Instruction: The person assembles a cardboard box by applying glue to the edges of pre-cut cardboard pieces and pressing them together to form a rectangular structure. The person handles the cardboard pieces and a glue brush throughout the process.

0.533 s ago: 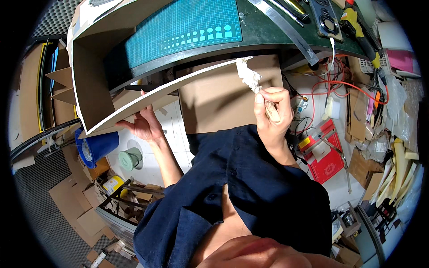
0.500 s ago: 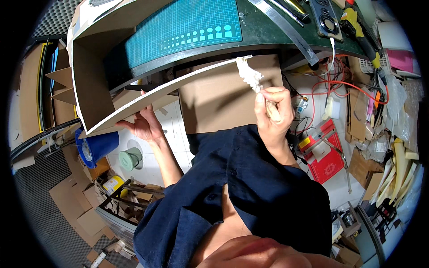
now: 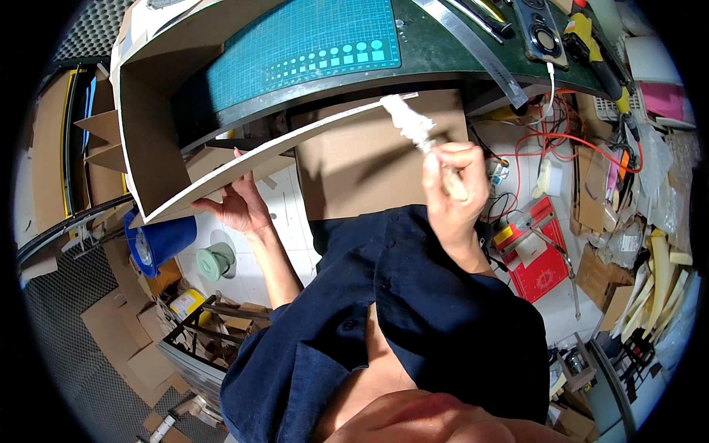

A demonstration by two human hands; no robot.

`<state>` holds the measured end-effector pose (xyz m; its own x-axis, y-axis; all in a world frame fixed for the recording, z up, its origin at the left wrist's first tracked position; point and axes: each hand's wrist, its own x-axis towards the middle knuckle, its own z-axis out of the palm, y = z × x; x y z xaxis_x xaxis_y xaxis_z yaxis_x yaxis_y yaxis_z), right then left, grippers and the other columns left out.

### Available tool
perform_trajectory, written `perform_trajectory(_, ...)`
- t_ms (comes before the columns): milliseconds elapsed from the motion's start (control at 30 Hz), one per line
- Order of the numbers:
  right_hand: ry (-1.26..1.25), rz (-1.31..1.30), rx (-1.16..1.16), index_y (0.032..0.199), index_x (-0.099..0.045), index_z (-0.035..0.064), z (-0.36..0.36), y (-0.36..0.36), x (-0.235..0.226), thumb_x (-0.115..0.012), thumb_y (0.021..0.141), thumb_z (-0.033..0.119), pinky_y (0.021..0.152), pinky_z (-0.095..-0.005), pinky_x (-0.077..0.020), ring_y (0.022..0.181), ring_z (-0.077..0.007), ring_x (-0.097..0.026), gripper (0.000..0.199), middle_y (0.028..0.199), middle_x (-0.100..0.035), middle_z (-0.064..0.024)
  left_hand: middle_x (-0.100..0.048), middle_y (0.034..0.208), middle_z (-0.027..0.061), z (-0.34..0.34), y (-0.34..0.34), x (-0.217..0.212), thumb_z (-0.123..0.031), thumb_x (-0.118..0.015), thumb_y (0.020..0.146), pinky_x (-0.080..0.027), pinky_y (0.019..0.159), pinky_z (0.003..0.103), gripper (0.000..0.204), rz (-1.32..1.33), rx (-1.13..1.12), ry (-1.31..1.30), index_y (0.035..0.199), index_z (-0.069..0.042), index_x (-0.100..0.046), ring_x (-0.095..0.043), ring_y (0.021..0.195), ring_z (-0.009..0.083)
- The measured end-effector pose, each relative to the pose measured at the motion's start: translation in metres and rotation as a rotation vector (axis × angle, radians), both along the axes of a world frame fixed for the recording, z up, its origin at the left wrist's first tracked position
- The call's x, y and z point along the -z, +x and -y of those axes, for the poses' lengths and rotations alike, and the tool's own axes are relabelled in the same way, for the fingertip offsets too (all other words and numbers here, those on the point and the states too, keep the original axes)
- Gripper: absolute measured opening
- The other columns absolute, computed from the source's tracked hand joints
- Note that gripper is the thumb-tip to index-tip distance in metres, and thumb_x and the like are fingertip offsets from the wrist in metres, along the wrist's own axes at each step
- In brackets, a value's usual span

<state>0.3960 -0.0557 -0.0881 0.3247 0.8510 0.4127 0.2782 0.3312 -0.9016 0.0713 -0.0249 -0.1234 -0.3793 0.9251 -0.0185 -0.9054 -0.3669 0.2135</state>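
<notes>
A large brown board structure with white edges juts out over the front of the workbench. My left hand supports its long panel from underneath, fingers spread against the board. My right hand is closed around the handle of a brush whose white, clumped head touches the far right end of the panel's white edge. Both dark blue sleeves rise from the lower part of the view.
A teal cutting mat lies on the dark bench, with a metal ruler and tools to its right. Below sit a blue bin, a green tape roll, cardboard scraps, red wires and a red box.
My right hand and the brush have shifted slightly along the end of the panel's edge. The left hand and the board stay as they were.
</notes>
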Motion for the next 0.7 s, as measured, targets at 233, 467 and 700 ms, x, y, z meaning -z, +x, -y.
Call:
perform_trajectory(233,0.003,-0.034,-0.03,0.088,-0.054,0.0,-0.002,0.002,-0.005,-0.067,0.082,-0.001,0.064,-0.0279,-0.0489,0.07,-0.017,-0.06,0.014,0.08,-0.062,-0.0096,-0.049,0.137,0.0081,0.0,-0.001,-0.001,-0.04,-0.079,0.073,-0.017,0.116,0.057,0.073,0.008,0.023,0.006,0.131,-0.009,-0.048,-0.039,0.132,0.0257)
perform_trajectory(467,-0.098,-0.066,0.062,0.09,-0.053,-0.0018,-0.004,0.013,0.0,-0.066,0.086,0.003,0.063,-0.0264,-0.0485,0.072,-0.0133,-0.058,0.015,0.083,-0.061,-0.0105,-0.05,0.136,0.008,0.002,-0.001,0.002,-0.041,-0.078,0.074,-0.017,0.116,0.057,0.072,0.047,0.018,0.01,0.131,-0.008,-0.049,-0.04,0.131,0.0258)
perform_trajectory(700,0.038,-0.059,-0.235,0.087,-0.055,0.0003,0.003,-0.024,-0.023,-0.068,0.082,0.003,0.059,-0.0266,-0.0501,0.07,-0.0154,-0.063,0.015,0.084,-0.063,-0.0105,-0.053,0.131,0.0087,0.001,0.001,-0.001,-0.041,-0.079,0.073,-0.017,0.116,0.057,0.07,0.034,0.026,0.009,0.128,-0.007,-0.052,-0.043,0.128,0.0257)
